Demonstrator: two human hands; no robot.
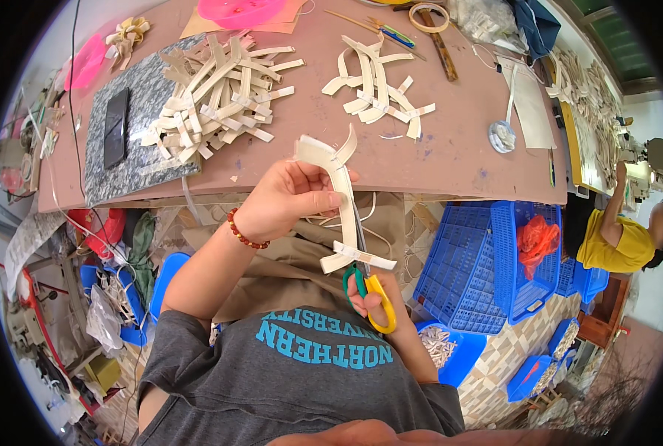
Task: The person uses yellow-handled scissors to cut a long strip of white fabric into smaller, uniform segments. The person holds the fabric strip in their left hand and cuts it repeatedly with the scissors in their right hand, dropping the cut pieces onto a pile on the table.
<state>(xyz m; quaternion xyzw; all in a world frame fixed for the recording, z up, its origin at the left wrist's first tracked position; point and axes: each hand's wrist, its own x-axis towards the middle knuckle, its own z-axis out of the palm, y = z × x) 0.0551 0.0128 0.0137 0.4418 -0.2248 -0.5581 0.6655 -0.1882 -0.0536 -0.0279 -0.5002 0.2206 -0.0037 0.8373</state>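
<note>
Scissors (367,286) with one green and one yellow handle sit nearest, the right hand (372,297) gripping them with fingers through the loops, blades up against a cream strap piece (340,201). Left hand (290,199) pinches that piece by its upper end, just off the bench's near edge. Judging by the piles, much is handled already: a big heap (216,93) near the bench's left end, a smaller one (376,85) mid-bench (which is finished, I cannot tell).

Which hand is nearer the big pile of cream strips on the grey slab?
Left. The left hand holds a cream strap piece just below and right of the strip pile. The right hand grips the scissors much lower, off the table.
</note>
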